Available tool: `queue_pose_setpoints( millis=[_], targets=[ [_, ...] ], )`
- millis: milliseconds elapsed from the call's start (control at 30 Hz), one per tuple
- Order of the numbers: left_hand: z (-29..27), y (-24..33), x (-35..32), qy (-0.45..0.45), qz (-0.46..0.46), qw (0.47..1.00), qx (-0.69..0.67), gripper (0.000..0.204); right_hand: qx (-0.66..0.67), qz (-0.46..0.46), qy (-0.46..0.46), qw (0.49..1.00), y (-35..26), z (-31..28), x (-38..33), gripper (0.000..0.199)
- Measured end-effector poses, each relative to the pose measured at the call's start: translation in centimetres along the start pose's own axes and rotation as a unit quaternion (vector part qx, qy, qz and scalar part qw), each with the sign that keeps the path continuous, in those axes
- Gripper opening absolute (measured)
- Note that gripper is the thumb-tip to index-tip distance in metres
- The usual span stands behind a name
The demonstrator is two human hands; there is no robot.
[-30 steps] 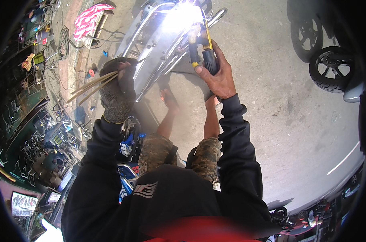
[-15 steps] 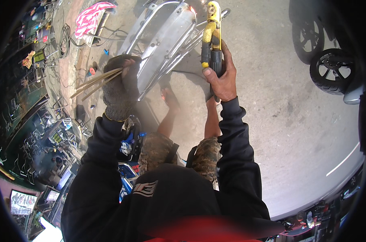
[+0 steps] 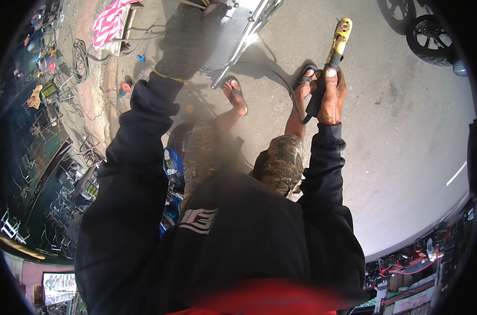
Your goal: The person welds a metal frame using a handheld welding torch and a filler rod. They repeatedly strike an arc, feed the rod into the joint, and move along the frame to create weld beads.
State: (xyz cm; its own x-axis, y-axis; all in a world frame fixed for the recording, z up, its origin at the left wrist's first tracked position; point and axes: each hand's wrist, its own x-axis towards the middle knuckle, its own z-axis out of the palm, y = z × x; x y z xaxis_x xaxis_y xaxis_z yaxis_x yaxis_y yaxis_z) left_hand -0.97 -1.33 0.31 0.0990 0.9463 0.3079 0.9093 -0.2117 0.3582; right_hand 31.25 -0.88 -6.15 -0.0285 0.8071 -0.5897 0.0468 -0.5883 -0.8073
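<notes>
At the top, my gloved left hand [image 3: 191, 39] reaches forward, closed round a few thin welding rods [image 3: 192, 4] that run out of the picture. Its fingertips are near the metal frame [image 3: 232, 34], a piece of shiny bent tubes and flat sheet; I cannot tell whether they touch it. On the right, my bare right hand [image 3: 332, 102] grips the black handle of a yellow electrode holder [image 3: 342, 35], whose jaw end points away from me. No rod shows in its jaws. A black cable [image 3: 293, 94] loops from the handle toward the frame.
My sandalled feet [image 3: 235, 96] stand on the concrete just behind the frame. A motorcycle wheel [image 3: 430, 39] is at the upper right. To the left lie a coiled cable [image 3: 80, 60], a pink-and-white striped cloth [image 3: 108, 23] and a small red-topped can [image 3: 125, 88].
My left hand has moved forward and right with the rods, over the frame's edge. My right hand has moved right and back with the electrode holder, away from the frame. The bright glow at the frame is gone.
</notes>
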Motion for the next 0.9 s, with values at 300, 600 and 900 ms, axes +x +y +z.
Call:
queue_pose_setpoints(
  millis=[300,600,900],
  targets=[
    [1.1,-0.4,0.7,0.021,-0.027,0.998,-0.054,0.026,0.019,0.018,0.121,0.992,5.2,-6.3,-12.3,0.076],
    [0.5,1.4,1.3,0.01,-0.03,0.994,-0.104,0.055,-0.101,0.106,0.343,0.928,19.8,-13.0,-21.0,0.031],
    [0.4,2.7,1.1,-0.039,-0.04,0.995,-0.085,0.038,-0.074,0.15,0.363,0.917,25.3,-12.2,-24.7,0.031]
  ],
)
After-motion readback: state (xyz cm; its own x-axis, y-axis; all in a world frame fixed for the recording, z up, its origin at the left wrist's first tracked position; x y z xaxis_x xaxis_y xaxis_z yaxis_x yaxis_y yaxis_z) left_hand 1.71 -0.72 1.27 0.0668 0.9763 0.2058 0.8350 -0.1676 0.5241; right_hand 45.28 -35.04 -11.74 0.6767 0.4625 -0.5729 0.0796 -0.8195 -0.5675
